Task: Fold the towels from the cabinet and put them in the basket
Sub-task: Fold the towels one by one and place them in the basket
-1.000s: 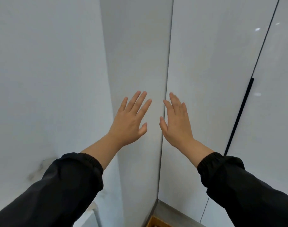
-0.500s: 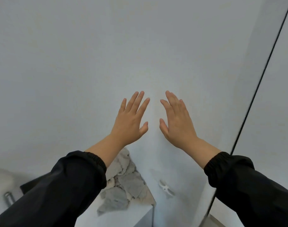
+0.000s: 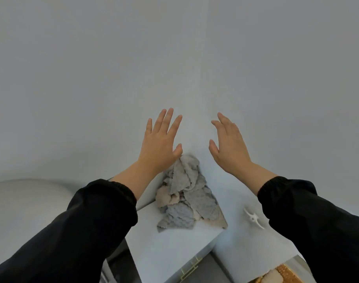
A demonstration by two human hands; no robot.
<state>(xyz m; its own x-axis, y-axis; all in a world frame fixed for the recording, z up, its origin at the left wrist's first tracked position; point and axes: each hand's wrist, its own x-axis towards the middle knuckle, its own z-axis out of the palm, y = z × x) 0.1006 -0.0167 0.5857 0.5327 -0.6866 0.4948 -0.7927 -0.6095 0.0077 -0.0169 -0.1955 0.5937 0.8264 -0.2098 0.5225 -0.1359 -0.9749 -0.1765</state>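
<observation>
Head view: the crumpled grey and beige towels point(image 3: 186, 199) lay heaped on a white shelf point(image 3: 170, 248), pushed into the corner where two pale walls met. The left hand point(image 3: 160, 144) and right hand point(image 3: 229, 149) hovered over the heap, both released with fingers straight and spread, holding nothing. A small white fitting point(image 3: 253, 218) sat on the wall to the right.

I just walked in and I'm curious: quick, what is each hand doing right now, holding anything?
Left hand: open, fingers spread, holding nothing.
Right hand: open, holding nothing; the crumpled grey and beige towels lie ungripped.
</observation>
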